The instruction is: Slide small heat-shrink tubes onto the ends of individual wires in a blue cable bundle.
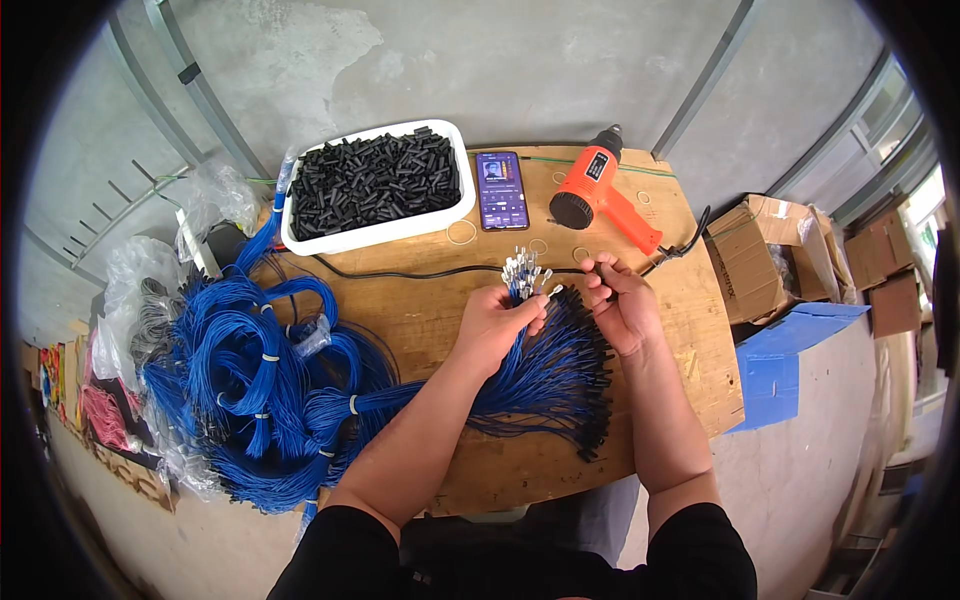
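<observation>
My left hand (497, 322) is closed around a bundle of blue wires (395, 397), whose bare metal terminals (523, 270) stick up above the fingers. To the right of that hand, many wires ending in black sleeves (597, 400) fan out over the wooden table. My right hand (628, 312) is raised beside the terminals, apart from them, its thumb and fingers pinched on a small black sleeve mostly hidden by the fingertips. A white tub (375, 238) full of loose black sleeves (375, 180) stands at the back left.
Coiled blue wire bundles (265, 360) cover the table's left side. An orange heat gun (600, 190) lies at the back right, its black cord (420, 274) crossing the table. A phone (502, 190) and rubber bands (461, 232) lie near the tub. Cardboard boxes (755, 260) stand beyond the right edge.
</observation>
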